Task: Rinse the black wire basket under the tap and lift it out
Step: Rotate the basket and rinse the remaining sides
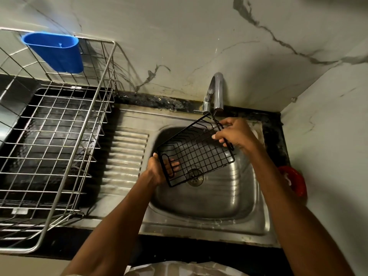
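Head view: black wire basket (196, 151) hanging tilted over sink (203, 206), between both hands, above drain (195, 177). Long axis running from sink's near-left toward far-right, far corner pointing up at tap (216, 92). Left hand (159, 170) gripping near-left end, fingers curling through mesh. Right hand (237, 134) pinching far-right end handle, nearer tap. Water stream not discernible.

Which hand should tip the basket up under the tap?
Probably the right hand. It grips the black wire basket at the end nearest the tap. The left hand holds the far, lower end over the sink.
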